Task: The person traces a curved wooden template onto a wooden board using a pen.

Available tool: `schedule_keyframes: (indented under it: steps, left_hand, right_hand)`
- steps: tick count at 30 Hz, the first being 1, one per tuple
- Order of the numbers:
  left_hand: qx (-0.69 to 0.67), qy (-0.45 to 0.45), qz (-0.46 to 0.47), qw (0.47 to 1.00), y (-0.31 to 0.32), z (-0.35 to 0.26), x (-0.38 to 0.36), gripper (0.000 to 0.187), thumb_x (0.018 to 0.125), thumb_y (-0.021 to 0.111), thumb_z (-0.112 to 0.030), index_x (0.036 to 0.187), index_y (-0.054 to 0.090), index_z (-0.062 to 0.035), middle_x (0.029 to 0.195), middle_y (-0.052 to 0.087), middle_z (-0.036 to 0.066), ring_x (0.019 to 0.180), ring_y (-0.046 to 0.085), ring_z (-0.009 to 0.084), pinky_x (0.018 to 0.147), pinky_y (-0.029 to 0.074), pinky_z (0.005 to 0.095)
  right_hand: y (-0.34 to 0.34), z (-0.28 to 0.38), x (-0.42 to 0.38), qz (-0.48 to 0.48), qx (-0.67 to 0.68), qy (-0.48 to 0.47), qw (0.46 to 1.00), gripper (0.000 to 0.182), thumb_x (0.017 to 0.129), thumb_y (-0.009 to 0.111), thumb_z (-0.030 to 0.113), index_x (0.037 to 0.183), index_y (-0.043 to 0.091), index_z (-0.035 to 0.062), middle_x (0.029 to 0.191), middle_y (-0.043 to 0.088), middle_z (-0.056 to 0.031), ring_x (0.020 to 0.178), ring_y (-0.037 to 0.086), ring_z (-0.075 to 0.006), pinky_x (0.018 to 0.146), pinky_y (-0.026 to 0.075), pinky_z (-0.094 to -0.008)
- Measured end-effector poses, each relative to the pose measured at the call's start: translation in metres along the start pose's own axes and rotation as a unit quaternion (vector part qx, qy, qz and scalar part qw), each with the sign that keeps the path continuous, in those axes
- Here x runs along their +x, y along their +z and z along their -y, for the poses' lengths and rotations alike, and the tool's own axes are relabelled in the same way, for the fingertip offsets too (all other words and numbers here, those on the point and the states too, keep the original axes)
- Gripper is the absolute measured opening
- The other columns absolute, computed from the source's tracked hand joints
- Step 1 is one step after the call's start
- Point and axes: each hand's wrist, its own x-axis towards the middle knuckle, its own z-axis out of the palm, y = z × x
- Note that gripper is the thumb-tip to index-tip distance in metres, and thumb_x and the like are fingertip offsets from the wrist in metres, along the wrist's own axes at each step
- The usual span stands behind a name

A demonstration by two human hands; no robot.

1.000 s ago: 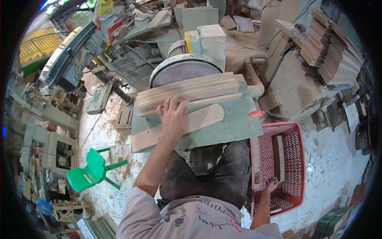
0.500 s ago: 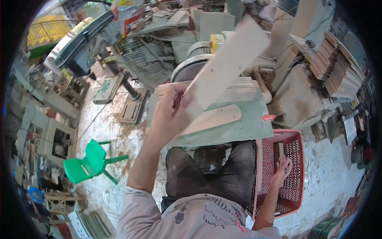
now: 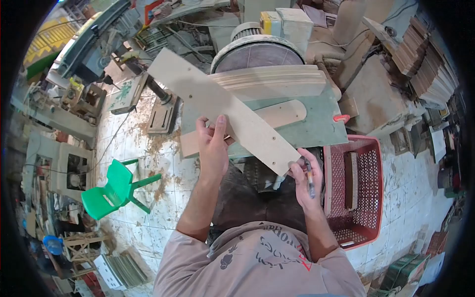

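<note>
A long pale board (image 3: 232, 114) with several small holes slants across the view above the green table. My left hand (image 3: 213, 144) grips its lower edge near the middle, thumb on top. At the board's lower right end, my right hand (image 3: 308, 179) pinches the corner and also holds a pen (image 3: 310, 182) along the fingers. Beneath the held board, a board with a rounded end (image 3: 287, 112) lies on the green tabletop (image 3: 321, 126). Behind it is a stack of boards (image 3: 277, 81) in front of a round sanding disc (image 3: 260, 58).
A red plastic basket (image 3: 380, 193) with a wood strip inside stands to the right. On the left are a green chair (image 3: 114, 190) and a drill press base (image 3: 163, 116). Stacked boards (image 3: 420, 64) lean at the upper right.
The held board has swung from pointing up right to pointing up left. My right hand has come out of the basket to the board's lower end. The view has shifted slightly.
</note>
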Motion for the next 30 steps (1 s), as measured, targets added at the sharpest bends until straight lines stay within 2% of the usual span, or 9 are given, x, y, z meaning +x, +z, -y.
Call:
schedule_keyframes:
  steps: [2,9,11,13,15,17,19,25,30]
  left_hand:
    - [-0.016,0.001,-0.013,1.000,0.002,0.006,-0.003,0.042,0.098,0.058,-0.020,0.125,0.031,-0.0026,0.109,0.059,0.011,0.098,0.062,0.0184,0.078,0.055,0.0332]
    - [0.144,0.108,0.129,0.975,-0.008,0.017,-0.003,0.042,0.093,0.064,-0.014,0.125,0.041,0.0003,0.112,0.058,0.014,0.105,0.060,0.0243,0.089,0.050,0.0374]
    - [0.510,0.071,0.159,0.842,-0.022,0.003,-0.002,0.045,0.083,0.072,-0.012,0.120,0.049,-0.0004,0.120,0.055,0.016,0.111,0.056,0.0306,0.099,0.043,0.0441]
    - [0.542,0.135,0.188,0.808,-0.035,0.009,0.008,0.049,0.077,0.077,-0.016,0.118,0.054,0.0007,0.127,0.053,0.017,0.118,0.051,0.0360,0.104,0.038,0.0484]
    - [0.686,0.235,0.155,0.671,-0.043,0.016,0.015,0.055,0.076,0.077,-0.021,0.123,0.056,-0.0025,0.129,0.054,0.018,0.123,0.047,0.0383,0.110,0.030,0.0499]
    - [0.696,0.209,0.161,0.668,-0.052,0.017,0.022,0.057,0.076,0.077,-0.026,0.125,0.057,-0.0049,0.130,0.056,0.017,0.127,0.045,0.0382,0.113,0.024,0.0514]
    - [0.685,0.133,0.179,0.694,-0.059,0.015,0.029,0.057,0.076,0.077,-0.028,0.125,0.058,-0.0059,0.129,0.056,0.016,0.124,0.047,0.0373,0.111,0.028,0.0489]
    - [0.659,0.128,0.201,0.713,-0.074,-0.015,0.015,0.055,0.068,0.083,-0.027,0.116,0.065,-0.0044,0.123,0.061,0.015,0.113,0.058,0.0326,0.097,0.047,0.0407]
    - [0.598,0.020,0.208,0.774,-0.120,-0.066,-0.028,0.055,0.061,0.088,-0.020,0.110,0.069,-0.0034,0.119,0.063,0.013,0.107,0.062,0.0279,0.092,0.050,0.0376]
  right_hand:
    - [0.004,0.000,0.002,-0.087,0.029,0.049,0.995,0.037,0.094,0.061,0.006,0.128,0.048,0.0009,0.104,0.062,-0.0054,0.087,0.060,-0.0087,0.080,0.052,-0.0259]
    - [-0.019,0.014,0.027,-0.191,0.089,0.000,0.978,0.030,0.094,0.059,0.006,0.122,0.048,0.0000,0.101,0.062,-0.0062,0.091,0.062,-0.0104,0.078,0.052,-0.0242]
    - [-0.028,0.022,0.037,-0.228,0.089,-0.019,0.969,0.027,0.093,0.060,0.005,0.119,0.050,0.0003,0.100,0.062,-0.0052,0.089,0.062,-0.0101,0.076,0.051,-0.0229]
    - [-0.044,0.028,0.044,-0.233,0.035,-0.057,0.970,0.027,0.092,0.062,0.004,0.117,0.052,0.0008,0.096,0.062,-0.0040,0.086,0.061,-0.0092,0.075,0.050,-0.0220]
    - [-0.049,0.036,0.050,-0.247,0.027,-0.068,0.966,0.026,0.091,0.063,0.004,0.115,0.054,0.0011,0.092,0.061,-0.0028,0.081,0.060,-0.0082,0.072,0.049,-0.0216]
    - [-0.059,0.041,0.056,-0.234,0.008,-0.061,0.970,0.027,0.090,0.064,0.004,0.115,0.054,0.0013,0.091,0.062,-0.0031,0.079,0.060,-0.0084,0.071,0.050,-0.0220]
    - [-0.075,0.042,0.061,-0.233,0.002,-0.070,0.970,0.026,0.090,0.064,0.004,0.115,0.055,0.0011,0.093,0.063,-0.0035,0.079,0.061,-0.0087,0.070,0.050,-0.0220]
    - [-0.096,0.071,0.070,-0.246,-0.042,-0.084,0.965,0.030,0.090,0.064,0.005,0.118,0.055,-0.0023,0.098,0.064,-0.0064,0.090,0.061,-0.0123,0.080,0.051,-0.0255]
    - [-0.140,0.086,0.079,-0.216,-0.083,-0.037,0.972,0.036,0.089,0.065,0.004,0.123,0.057,-0.0036,0.113,0.063,-0.0095,0.101,0.062,-0.0154,0.087,0.051,-0.0265]
